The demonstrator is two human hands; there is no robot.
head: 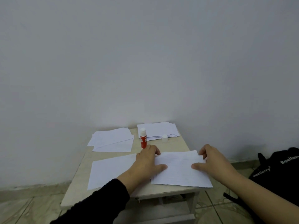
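The sheet (181,172) lies at the near right corner of the table (182,145), between my hands, and its far edge runs from one hand to the other. My left hand (145,160) pinches the far-left corner, thumb flat on top. My right hand (213,162) pinches the far-right corner. Both are equally near, so I judge the fold comes toward me.

Head-worn camera looks forward and down, close over the small table (178,145); wall (145,62) fills the upper half.

Hands out front
Our left hand (148,161) and right hand (212,160) pinched the sheet (179,173), fingers curled, thumbs pointing inward.
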